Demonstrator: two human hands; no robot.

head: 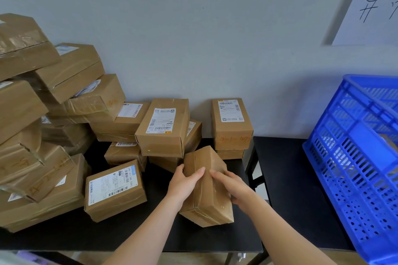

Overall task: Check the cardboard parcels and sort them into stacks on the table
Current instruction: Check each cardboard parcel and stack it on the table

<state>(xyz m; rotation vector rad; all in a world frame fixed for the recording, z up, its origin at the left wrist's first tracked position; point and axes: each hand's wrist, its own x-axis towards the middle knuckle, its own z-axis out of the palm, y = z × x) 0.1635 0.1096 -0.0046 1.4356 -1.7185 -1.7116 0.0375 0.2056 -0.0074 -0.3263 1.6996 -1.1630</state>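
Parcel point(212, 202) in hand: small plain brown box, taped along its seams, held tilted just above the front of the black counter point(215, 241); no label on the faces that show. Left hand point(183, 183) grips its left side, thumb lying across the top face. Right hand point(231, 188) covers the right edge, fingers point(216, 174) curled over it. Both hands are closed round the box and hold nothing else.

Step judged: checking. The label is probably underneath or on a far face, so the box wants turning over between both palms, gripped by the sides so no hand hides the print. Tape looks slick, so the edges seem a safer hold than the flat faces. After that it goes to a matching stack.

Around: labelled parcel point(115, 189) lies flat just left of the hands. Neat stack point(231, 122), two high, stands against the wall behind. Leaning parcel point(163, 127) rests on others between them. Untidy pile point(32, 114) crowds the left end and looks liable to slide if bumped. Blue crate point(355, 157) sits to the right, well apart. Parcels fill the counter's back and left, so a set-down spot is tight
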